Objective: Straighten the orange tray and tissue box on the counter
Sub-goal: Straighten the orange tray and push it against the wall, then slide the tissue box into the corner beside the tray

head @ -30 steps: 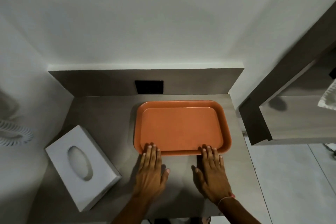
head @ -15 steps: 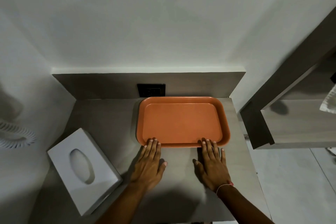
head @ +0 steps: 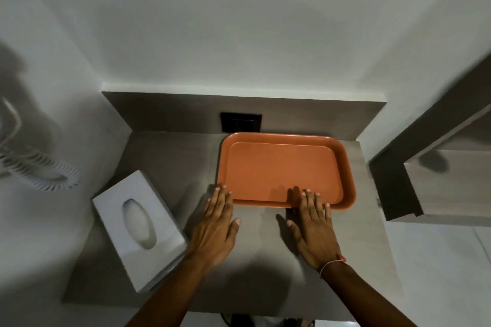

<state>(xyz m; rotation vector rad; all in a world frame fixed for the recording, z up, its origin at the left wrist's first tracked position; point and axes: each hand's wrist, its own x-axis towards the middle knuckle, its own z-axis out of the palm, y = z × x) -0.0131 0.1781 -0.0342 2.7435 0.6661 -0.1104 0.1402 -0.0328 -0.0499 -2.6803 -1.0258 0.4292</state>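
**Two flat hands at the near edge of the orange tray**

Nearest to us we see two bare forearms reaching over the front edge of the grey counter [head: 164,162]. Both hands lie palm down with fingers stretched out, grasping nothing. The left hand [head: 215,231] rests on the counter just off the tray's near left corner, its fingertips [head: 221,188] touching or nearly touching that corner; we cannot tell which. The right hand [head: 314,231] wears a thin bracelet [head: 330,264] at the wrist, and its fingertips [head: 309,192] lie over the tray's near rim.

The one tray [head: 285,170] is orange, rectangular with rounded corners, and holds nothing. It sits on the right half of the counter, its far rim close to the low back panel [head: 164,111], its long sides roughly parallel to that panel.

To the left of the tray, well apart from it, lies the one tissue box [head: 138,228], white, with an oval opening on top. It sits at the counter's near left corner, turned at an angle to the tray. We cannot tell what is inside the opening.

Just behind the tray's far left corner, one dark wall socket [head: 241,122] is set in the back panel. Far left of the tray, a white coiled cord [head: 39,170] hangs against the wall. Right of the tray stands a wooden cabinet [head: 449,186].
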